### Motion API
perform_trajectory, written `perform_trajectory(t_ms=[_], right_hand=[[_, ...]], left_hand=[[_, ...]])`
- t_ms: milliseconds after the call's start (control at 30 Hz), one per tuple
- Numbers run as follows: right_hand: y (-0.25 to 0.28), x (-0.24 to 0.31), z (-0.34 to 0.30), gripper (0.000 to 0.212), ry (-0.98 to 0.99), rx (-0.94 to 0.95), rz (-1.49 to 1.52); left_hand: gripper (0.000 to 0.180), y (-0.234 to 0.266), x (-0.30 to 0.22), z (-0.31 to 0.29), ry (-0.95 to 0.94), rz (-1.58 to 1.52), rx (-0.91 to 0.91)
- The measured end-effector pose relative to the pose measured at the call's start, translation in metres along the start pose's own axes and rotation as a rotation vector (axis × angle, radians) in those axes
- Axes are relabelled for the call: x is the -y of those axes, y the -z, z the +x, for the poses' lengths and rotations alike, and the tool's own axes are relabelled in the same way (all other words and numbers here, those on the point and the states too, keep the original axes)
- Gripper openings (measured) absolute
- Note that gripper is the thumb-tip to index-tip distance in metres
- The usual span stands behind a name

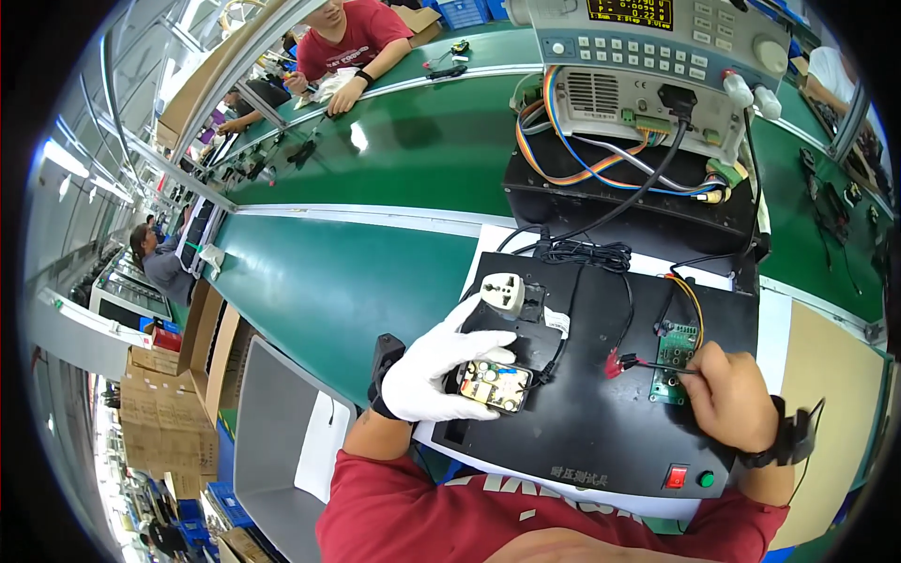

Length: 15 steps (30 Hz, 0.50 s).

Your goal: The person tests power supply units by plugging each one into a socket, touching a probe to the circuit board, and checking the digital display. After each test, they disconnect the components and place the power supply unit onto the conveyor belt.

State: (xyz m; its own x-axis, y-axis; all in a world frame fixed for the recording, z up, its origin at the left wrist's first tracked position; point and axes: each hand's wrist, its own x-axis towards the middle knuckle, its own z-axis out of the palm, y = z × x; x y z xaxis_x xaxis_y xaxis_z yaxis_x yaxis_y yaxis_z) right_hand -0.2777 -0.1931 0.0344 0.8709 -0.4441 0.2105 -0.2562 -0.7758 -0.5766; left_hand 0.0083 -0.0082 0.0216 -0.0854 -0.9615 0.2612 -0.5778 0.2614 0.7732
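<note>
My left hand (439, 369), in a white glove, is closed round a small open power adapter (495, 386) whose circuit board and components lie exposed. A black cord leaves the adapter's right side. My bare right hand (730, 396) pinches the end of a thin black cable (668, 367) over a green circuit board (674, 349); the fingers hide its tip. To the left of that board is a red clip (614, 364). All of this is over a black test box (572, 441), which also bears a white socket adapter (503, 293) beyond my left hand.
A red switch (676, 477) and a green button (707, 479) sit at the box's near right edge. Behind it, instruments (648, 103) with ribbon cables stand on a black case (629, 202). At left are a grey bin (272, 422) and cartons (155, 413). Across the bench, a person (352, 42) works.
</note>
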Motion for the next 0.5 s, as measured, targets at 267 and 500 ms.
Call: perform_trajectory(t_ms=[267, 500], right_hand=[[-0.017, -0.008, 0.004, 0.018, 0.275, -0.283, -0.257], [-0.015, -0.011, 0.004, 0.02, 0.312, -0.306, -0.201]], left_hand=[[0.061, -0.004, 0.0, -0.002, 0.057, -0.046, -0.036], [0.057, -0.005, 0.002, -0.001, 0.024, -0.128, -0.051]])
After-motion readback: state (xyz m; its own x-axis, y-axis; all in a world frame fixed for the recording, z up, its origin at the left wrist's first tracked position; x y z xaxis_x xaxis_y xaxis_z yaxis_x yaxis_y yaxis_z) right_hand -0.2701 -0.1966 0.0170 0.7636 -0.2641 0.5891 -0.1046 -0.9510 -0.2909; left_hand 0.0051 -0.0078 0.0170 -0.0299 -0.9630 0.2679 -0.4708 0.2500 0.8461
